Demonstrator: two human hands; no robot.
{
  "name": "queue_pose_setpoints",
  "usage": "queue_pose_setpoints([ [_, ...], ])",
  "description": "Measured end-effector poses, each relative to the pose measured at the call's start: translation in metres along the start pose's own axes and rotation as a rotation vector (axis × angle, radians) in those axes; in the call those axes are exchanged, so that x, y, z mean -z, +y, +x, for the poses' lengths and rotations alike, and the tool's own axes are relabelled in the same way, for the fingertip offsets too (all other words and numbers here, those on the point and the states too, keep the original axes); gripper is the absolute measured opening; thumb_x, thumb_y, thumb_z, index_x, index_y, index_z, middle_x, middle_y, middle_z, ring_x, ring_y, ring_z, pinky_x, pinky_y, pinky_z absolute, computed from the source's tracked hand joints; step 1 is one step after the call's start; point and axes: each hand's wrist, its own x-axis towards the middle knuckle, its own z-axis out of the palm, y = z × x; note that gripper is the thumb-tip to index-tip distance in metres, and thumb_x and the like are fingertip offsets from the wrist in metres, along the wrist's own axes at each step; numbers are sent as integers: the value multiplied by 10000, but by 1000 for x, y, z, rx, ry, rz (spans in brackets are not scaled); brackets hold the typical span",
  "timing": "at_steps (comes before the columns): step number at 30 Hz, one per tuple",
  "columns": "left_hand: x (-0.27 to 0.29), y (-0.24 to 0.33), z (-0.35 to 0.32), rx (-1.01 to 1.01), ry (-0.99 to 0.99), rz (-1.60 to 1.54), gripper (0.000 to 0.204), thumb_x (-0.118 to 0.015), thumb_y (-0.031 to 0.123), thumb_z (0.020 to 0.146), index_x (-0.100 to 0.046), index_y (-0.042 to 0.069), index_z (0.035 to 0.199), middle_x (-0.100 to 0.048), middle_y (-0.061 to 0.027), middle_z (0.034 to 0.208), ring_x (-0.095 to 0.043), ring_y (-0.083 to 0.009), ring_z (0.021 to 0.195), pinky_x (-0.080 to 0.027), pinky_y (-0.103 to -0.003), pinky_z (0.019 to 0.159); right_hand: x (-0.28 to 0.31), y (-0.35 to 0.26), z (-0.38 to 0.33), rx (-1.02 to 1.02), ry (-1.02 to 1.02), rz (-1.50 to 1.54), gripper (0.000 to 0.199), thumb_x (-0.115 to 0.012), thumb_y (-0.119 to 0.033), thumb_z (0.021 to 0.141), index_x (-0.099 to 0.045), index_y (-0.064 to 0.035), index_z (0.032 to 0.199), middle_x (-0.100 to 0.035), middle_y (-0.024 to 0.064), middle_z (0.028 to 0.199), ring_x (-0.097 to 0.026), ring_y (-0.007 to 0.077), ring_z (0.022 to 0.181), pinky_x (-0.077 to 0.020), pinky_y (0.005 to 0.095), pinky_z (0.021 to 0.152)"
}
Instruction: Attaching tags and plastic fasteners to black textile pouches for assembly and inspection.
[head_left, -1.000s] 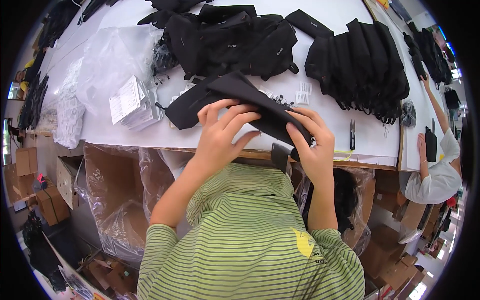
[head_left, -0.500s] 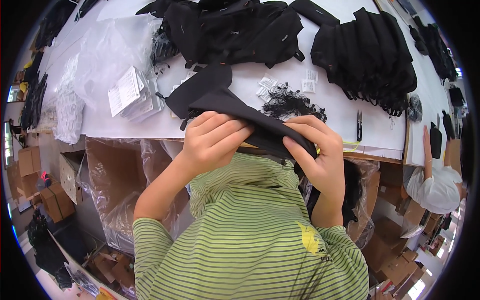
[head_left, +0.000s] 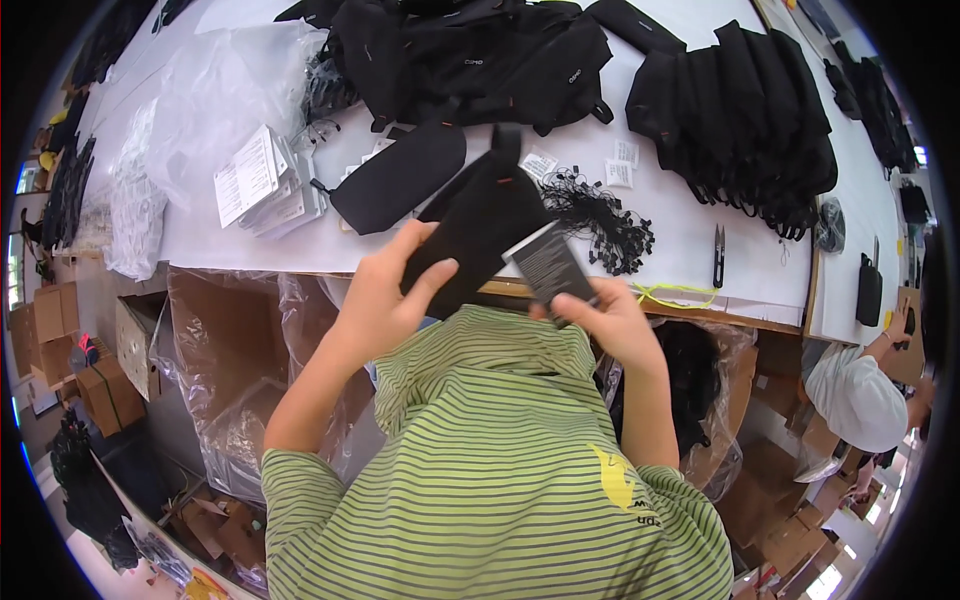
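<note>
White worktable under me, heaped with black bags and loose tags.
My left hand (head_left: 385,290) is clamped around a black fabric pouch (head_left: 478,225), held up over the table edge (head_left: 700,310); my right hand (head_left: 600,315) pinches a dark hang-tag card (head_left: 548,265) against it. The pouch looks light, soft and floppy, so I judge a mid-body hold best; the card looks stiff and slick, best pinched by its edges.

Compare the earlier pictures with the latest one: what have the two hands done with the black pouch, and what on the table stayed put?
The left hand has raised the black pouch off the table edge and now grips it alone, stood on end. The right hand let go of it and now holds a dark card against its lower end. The flat pouch, the pile of black loops, the snips and the bag heaps have not moved.
</note>
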Motion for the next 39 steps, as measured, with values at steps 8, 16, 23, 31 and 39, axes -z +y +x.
queue_pose_setpoints([
  [8,13,-39,-17,192,-363,-174,376,-613,160,846,-507,-17,1160,-598,-141,1035,-550,-201,883,-437,-313,820,44,-2,7,311,114,660,483,-608,-197,902,-447,17,1305,-603,107,1117,-610,147,882,-499,236,705],
  [16,10,-33,-17,179,-661,-356,235,-636,157,800,-523,-27,892,-536,-152,1292,-526,-194,797,-441,-315,736,53,33,68,340,163,1074,311,-547,-310,942,-483,-112,711,-415,-9,602,-332,94,530,-279,238,485],
  [23,6,-23,-16,105,-729,-303,227,-640,144,785,-532,-20,899,-525,-169,1306,-575,-284,895,-443,-345,799,20,19,94,80,554,1036,297,-565,-342,915,-494,-105,750,-400,-8,613,-366,107,546,-288,241,454],
  [31,2,-25,-16,83,-705,-242,247,-634,161,800,-526,-27,918,-541,-147,1276,-572,-298,940,-443,-350,817,31,-12,82,-99,515,1052,292,-502,-337,936,-484,-86,787,-400,4,581,-355,133,512,-295,256,459],
  [39,-3,-25,-16,62,-685,-255,256,-627,142,810,-525,-41,956,-556,-128,1248,-566,-275,951,-438,-335,844,28,18,100,522,1082,-241,341,-580,-311,921,-636,19,855,-612,53,600,-521,81,511,-420,254,502],
])
